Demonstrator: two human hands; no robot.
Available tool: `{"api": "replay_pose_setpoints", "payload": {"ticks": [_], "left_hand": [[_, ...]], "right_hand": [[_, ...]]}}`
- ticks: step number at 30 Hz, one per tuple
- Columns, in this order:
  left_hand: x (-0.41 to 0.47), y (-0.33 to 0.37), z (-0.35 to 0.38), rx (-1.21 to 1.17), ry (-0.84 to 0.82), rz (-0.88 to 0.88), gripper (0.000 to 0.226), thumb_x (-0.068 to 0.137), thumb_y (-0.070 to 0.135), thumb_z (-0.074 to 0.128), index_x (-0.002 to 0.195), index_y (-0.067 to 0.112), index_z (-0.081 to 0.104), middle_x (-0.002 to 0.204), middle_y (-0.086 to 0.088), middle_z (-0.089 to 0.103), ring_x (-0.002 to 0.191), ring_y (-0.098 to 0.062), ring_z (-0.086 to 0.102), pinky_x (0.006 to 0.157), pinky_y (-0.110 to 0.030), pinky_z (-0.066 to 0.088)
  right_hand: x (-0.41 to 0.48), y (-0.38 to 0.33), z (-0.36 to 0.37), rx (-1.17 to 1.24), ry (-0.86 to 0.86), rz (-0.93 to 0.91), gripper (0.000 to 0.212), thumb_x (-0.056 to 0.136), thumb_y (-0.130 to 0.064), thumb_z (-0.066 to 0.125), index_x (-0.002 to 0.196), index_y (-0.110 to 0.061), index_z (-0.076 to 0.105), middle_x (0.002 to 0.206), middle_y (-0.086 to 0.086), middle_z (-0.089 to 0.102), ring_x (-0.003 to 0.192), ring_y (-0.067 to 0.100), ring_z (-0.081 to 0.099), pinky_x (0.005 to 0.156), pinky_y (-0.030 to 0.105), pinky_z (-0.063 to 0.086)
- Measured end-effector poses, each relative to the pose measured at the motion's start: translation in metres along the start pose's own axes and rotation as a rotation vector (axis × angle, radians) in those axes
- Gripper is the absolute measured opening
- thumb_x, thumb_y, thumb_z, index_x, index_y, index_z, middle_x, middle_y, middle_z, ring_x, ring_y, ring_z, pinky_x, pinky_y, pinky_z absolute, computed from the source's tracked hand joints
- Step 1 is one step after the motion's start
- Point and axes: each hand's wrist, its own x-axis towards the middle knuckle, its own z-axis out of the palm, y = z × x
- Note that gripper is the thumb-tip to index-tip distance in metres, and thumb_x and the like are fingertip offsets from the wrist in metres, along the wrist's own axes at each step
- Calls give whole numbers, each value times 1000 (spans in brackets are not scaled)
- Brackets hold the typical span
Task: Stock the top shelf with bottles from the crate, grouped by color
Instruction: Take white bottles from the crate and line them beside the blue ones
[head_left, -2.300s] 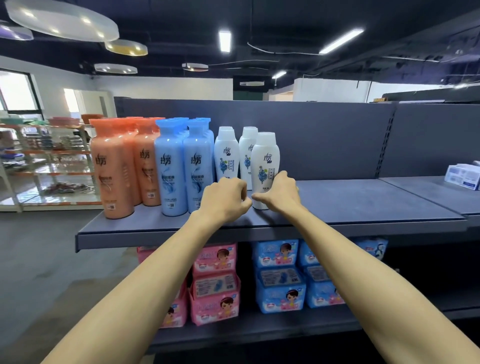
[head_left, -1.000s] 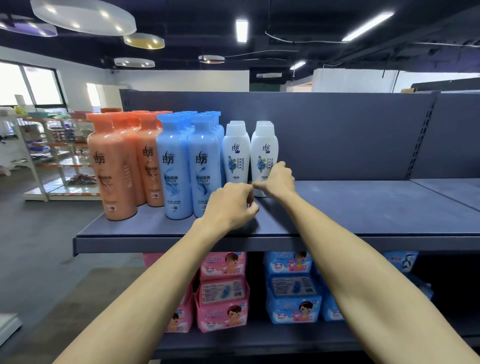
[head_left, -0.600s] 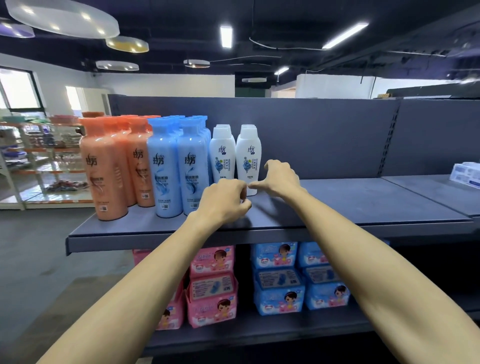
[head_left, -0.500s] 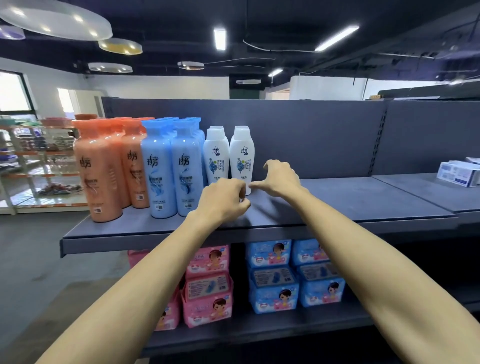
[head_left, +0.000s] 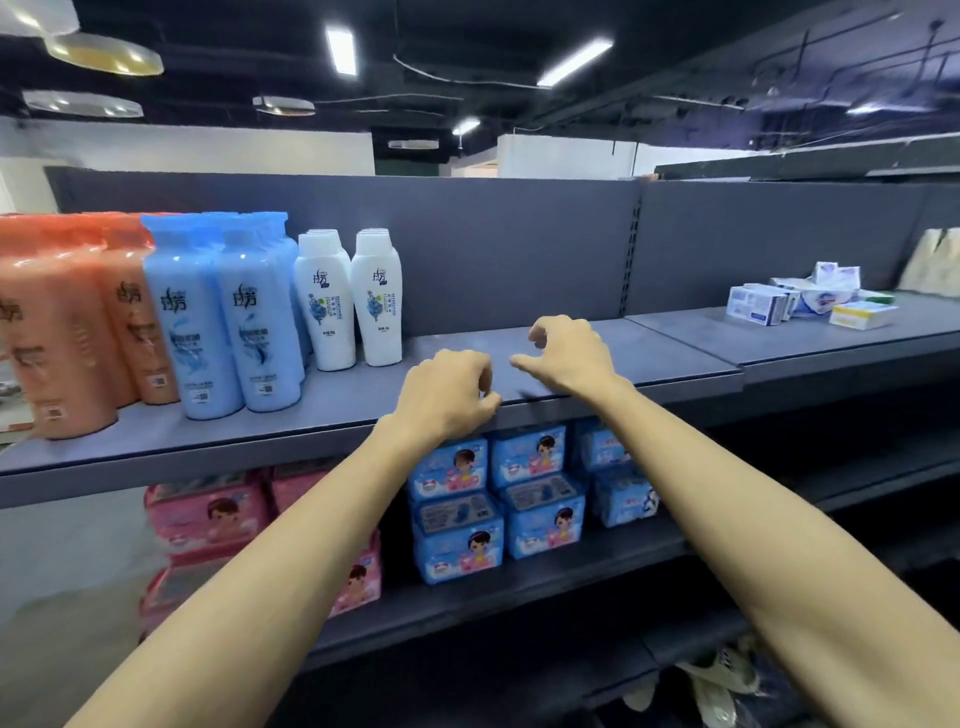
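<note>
So the top shelf (head_left: 597, 345) is a dark grey metal board with a matching back panel (head_left: 509, 249) behind it. All the bottles stand upright on its left part, sorted by color. The orange bottles (head_left: 57, 332) are at the far left and the blue bottles (head_left: 208, 322) are right beside them. Next come the white bottles (head_left: 348, 301), in two short rows running front to back. The next shelf section (head_left: 805, 345) on the right, same height, has a few small boxes (head_left: 756, 304) and a crumpled packet (head_left: 831, 286) sitting on it. One level down, the lower shelf (head_left: 519, 592) carries stacked pink packs (head_left: 208, 514) on the left, with blue packs (head_left: 498, 499) just beside them.
</note>
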Motion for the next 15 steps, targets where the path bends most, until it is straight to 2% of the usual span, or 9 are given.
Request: {"api": "replay_pose_setpoints", "payload": {"ticks": [6,10,15], "left_hand": [[-43,46,65,-144,-79,-20,11,82,34,57,80,23,58,86,3,69,85,-25,63,69,-34,50],[-88,65,123,-171,-185,-20,9,83,32,55,83,23,56,93,2,69,91,-26,63,69,-33,46],[-141,78,182,-242,-199,-120,13,84,32,56,89,21,59,88,5,65,86,-21,60,66,-32,42]], "right_hand": [[-79,60,30,111,254,-89,18,85,-40,66,93,-24,64,93,-7,66,84,20,64,70,32,50],[-141,104,74,62,133,-57,21,83,-42,68,94,-25,64,89,-9,62,83,16,63,69,30,47],[-195,149,121,37,-52,51,27,83,-48,66,101,-29,61,88,-13,57,77,11,60,69,31,48]]}}
